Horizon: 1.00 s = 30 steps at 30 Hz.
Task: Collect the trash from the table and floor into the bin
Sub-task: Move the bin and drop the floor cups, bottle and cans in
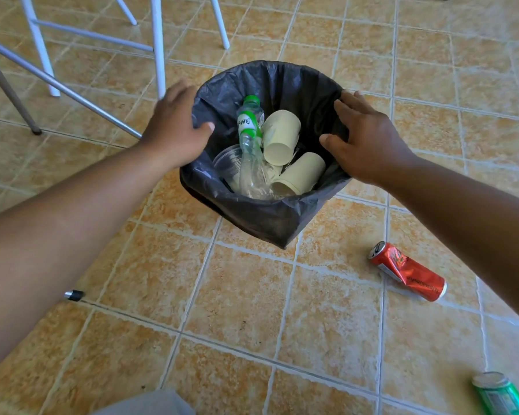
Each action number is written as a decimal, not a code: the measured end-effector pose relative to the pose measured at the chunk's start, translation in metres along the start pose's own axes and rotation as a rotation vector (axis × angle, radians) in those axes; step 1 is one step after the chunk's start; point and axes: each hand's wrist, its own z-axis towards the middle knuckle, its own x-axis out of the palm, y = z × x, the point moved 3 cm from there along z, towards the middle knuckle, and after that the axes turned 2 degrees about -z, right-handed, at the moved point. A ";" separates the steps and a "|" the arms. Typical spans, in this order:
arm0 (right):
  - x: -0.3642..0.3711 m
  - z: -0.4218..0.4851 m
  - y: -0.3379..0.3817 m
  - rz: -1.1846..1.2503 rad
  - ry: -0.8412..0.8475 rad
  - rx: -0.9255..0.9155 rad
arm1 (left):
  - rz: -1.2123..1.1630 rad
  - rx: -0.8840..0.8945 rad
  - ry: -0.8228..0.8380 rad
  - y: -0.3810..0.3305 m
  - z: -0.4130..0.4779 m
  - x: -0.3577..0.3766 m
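On the tiled floor (246, 298) stands the bin (267, 223), black liner folded over its rim. Left hand (174, 127) grips the left rim, thumb hooked inside, fingers outside. Right hand (369, 145) grips the right rim the same way. Inside: bottle (247, 121) with green cap, two paper cups (282, 136), clear cup (228, 163). Red can (408, 272) lies near the bin, dented. Green can (498, 393) lies further off. White legs (158, 46) stand behind.
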 end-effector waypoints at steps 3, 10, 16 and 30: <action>-0.004 0.000 -0.002 0.030 -0.059 0.021 | -0.101 -0.107 0.093 0.008 0.002 0.009; -0.018 -0.009 -0.015 -0.007 -0.117 0.037 | -0.178 -0.087 0.037 -0.011 -0.001 0.026; -0.033 -0.028 -0.048 -0.050 -0.110 0.113 | -0.140 -0.010 0.058 -0.056 0.001 0.052; -0.053 -0.076 -0.118 0.025 -0.257 0.245 | -0.113 0.160 0.069 -0.133 0.022 0.097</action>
